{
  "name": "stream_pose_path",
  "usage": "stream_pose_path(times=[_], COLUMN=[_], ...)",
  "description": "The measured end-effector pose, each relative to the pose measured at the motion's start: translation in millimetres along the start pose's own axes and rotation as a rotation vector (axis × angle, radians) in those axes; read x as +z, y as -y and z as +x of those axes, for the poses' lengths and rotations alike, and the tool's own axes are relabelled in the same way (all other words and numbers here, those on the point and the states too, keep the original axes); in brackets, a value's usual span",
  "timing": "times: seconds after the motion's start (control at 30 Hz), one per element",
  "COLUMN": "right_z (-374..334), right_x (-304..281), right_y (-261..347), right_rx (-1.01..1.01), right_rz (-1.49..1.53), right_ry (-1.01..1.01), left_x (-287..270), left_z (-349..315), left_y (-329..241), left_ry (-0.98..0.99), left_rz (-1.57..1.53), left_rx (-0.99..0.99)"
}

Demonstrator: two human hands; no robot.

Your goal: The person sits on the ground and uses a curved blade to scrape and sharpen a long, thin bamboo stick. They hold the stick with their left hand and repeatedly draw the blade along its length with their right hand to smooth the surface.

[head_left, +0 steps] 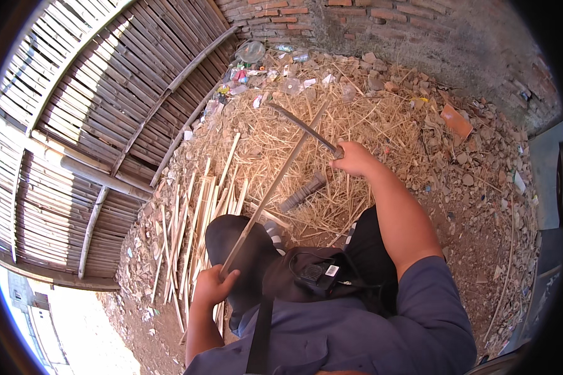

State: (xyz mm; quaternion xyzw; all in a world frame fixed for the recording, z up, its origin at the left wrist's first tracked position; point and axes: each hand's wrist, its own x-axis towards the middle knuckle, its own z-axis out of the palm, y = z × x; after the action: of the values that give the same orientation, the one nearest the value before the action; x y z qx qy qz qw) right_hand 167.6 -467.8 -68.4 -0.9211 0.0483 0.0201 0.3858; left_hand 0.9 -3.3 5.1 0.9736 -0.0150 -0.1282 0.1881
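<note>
My left hand [211, 286] grips the near end of a long thin bamboo strip [275, 186] that runs up and away over a heap of shavings. My right hand [355, 159] is closed on the handle of a dark curved blade [301, 123], which crosses the strip near its far part. My knees in dark trousers sit below the strip.
A pile of split bamboo strips [191, 231] lies on the ground to my left. Pale shavings [350, 115] cover the ground ahead, with a grey cylinder [301, 192] lying in them. A bamboo slat wall [94, 125] stands left, a brick wall [381, 25] behind, rubble [481, 175] right.
</note>
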Motion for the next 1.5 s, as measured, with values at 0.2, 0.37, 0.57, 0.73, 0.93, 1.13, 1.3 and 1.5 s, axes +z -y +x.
stream_pose_path(times=[0.2, 0.37, 0.57, 0.73, 0.93, 1.13, 1.3, 1.5], right_z=[-23.8, -35.3, 4.1, -1.8, -27.3, -11.4, 4.9, -12.7], right_x=[9.3, 29.9, 3.8, -3.1, 21.1, 13.1, -2.3, 15.6], right_y=[28.7, 52.6, -3.4, -2.9, 38.8, 30.1, -8.0, 11.5], right_rx=[-0.242, -0.435, -0.095, 0.043, -0.353, -0.307, 0.048, -0.171], right_rz=[-0.067, -0.19, -0.003, 0.073, -0.092, -0.089, 0.064, -0.036], right_ry=[0.325, 0.47, 0.129, 0.077, 0.423, 0.344, 0.052, 0.249], left_x=[5.9, 0.9, 4.5, 3.7, 1.6, 5.3, 1.5, 7.3], left_z=[3.3, 2.0, 0.8, 4.9, 1.4, -0.8, 3.6, 4.8], left_y=[11.3, 9.6, 5.9, 9.5, 7.5, 11.5, 5.3, 11.4], left_ry=[0.023, 0.025, -0.022, 0.021, 0.026, -0.006, 0.033, 0.012], left_rz=[-0.06, 0.002, 0.015, 0.016, -0.021, -0.031, 0.001, -0.019], left_rx=[0.01, 0.016, 0.021, 0.05, 0.015, -0.024, -0.013, 0.029])
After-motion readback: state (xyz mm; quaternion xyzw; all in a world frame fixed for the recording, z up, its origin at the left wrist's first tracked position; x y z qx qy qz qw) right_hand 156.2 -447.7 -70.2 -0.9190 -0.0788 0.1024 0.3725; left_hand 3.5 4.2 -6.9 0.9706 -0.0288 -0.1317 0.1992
